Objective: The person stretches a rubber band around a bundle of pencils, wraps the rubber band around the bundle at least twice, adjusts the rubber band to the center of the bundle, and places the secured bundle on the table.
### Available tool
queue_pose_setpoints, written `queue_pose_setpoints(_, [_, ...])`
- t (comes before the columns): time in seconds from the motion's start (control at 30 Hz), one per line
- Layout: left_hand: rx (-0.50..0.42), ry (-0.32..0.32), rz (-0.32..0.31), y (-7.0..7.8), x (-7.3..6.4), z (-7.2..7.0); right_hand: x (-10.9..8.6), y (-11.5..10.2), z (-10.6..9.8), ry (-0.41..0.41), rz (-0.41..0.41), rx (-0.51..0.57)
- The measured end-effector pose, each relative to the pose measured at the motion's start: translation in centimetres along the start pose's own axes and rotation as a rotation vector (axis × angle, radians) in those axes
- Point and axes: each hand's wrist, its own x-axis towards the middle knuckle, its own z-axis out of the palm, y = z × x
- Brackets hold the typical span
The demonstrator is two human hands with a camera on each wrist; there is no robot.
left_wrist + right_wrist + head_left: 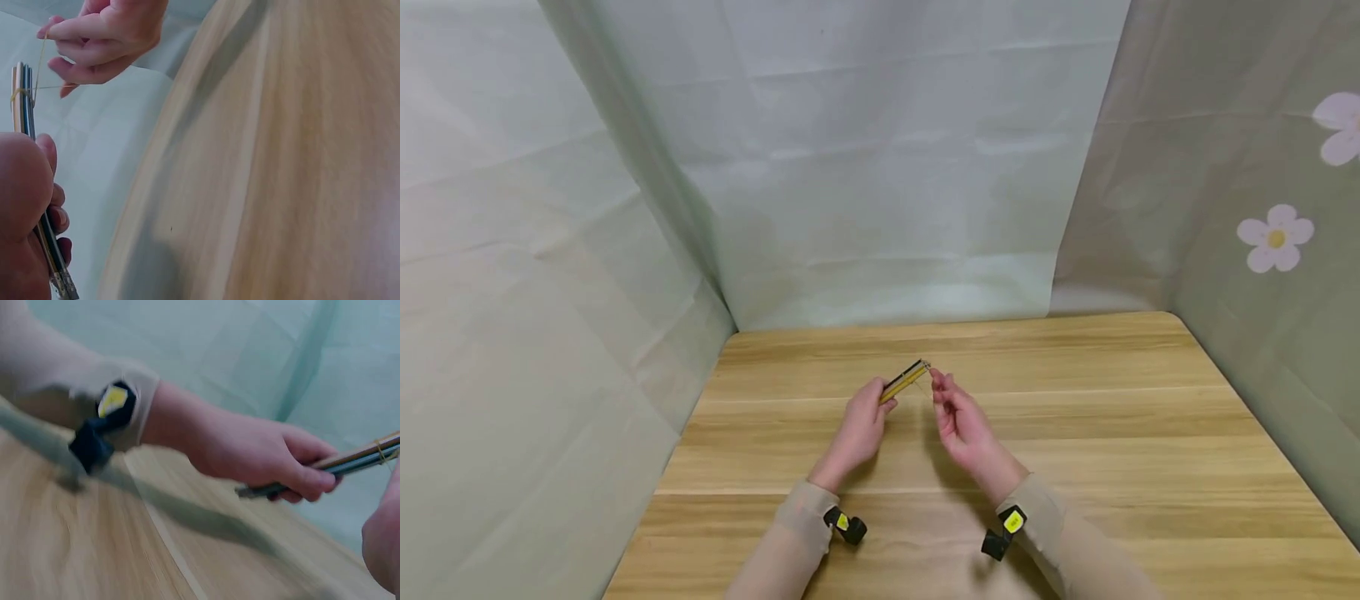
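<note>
My left hand (pixel 861 423) grips a slim bundle of pencils (pixel 904 382), yellow and dark ones side by side, tilted up to the right above the table. A thin yellowish rubber band (pixel 39 65) goes round the bundle near its upper end. From there it stretches across to my right hand (pixel 966 429), whose curled fingers and thumb hold the loop out in the left wrist view. Silvery ends of the pencils (pixel 64 284) stick out below my left hand. In the right wrist view, the bundle's far end is cut off by the frame edge.
Both hands are above a wood-grain table (pixel 1112 433). Pale cloth (pixel 887 208) hangs behind the table and at its left, with a flower-printed cloth (pixel 1247 333) on the right. Each wrist wears a small black camera (pixel 850 528) on a strap.
</note>
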Motion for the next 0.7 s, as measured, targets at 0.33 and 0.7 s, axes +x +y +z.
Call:
queue_pose_setpoints(0.33, [0.226,-0.085,0.086,-0.1,-0.7,-0.6,-0.3,-1.4,-0.7,0.03,-0.07,-0.595])
queue_pose_setpoints(0.7, [0.633,-0.142,0.298,0.4,-0.8,-1.0,-0.5,-1.8,-2.0,0.004,-0.223,-1.037])
